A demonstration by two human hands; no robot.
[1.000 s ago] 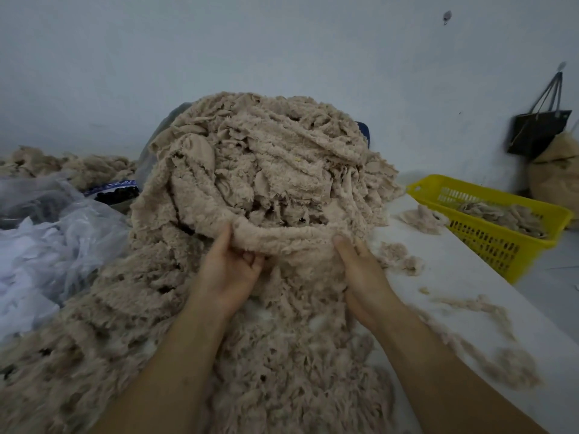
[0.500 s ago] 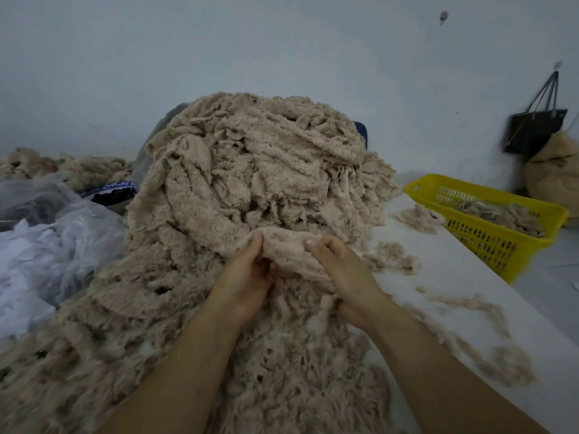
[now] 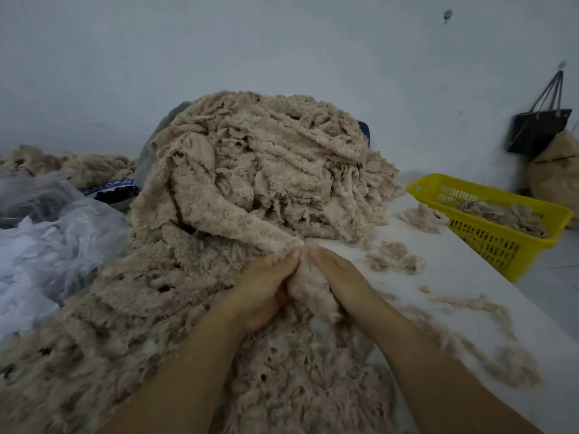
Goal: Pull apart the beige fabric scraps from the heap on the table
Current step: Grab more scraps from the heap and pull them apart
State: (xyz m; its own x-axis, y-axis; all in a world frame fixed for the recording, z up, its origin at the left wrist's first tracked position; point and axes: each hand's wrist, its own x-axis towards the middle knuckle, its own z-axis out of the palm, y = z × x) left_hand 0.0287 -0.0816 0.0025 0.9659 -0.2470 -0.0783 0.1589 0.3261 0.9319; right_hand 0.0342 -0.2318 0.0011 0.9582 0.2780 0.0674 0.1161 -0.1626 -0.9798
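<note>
On the white table (image 3: 470, 277), seen from the head camera, a tall heap (image 3: 266, 170) of fluffy beige fabric scraps stood against the pale wall and spread down the left of the table toward the person. At its foot, both hands met on one beige scrap (image 3: 308, 289), a long piece that ran up and left into the heap. The left hand (image 3: 263, 292) gripped it from the left, fingers curled round the bunched cloth with the fingertips at its upper edge. The right hand (image 3: 341, 283) clasped the same bunch from the right, and its fingertips nearly touched those of the left hand. Small loose tufts (image 3: 394, 255) lay on the bare table just right of the hands. A yellow basket (image 3: 501, 242) holding more beige pieces sat at the table's far right edge. A black bag (image 3: 539, 130) hung on the wall behind it, and crumpled clear plastic (image 3: 56, 245) lay to the left of the heap.
</note>
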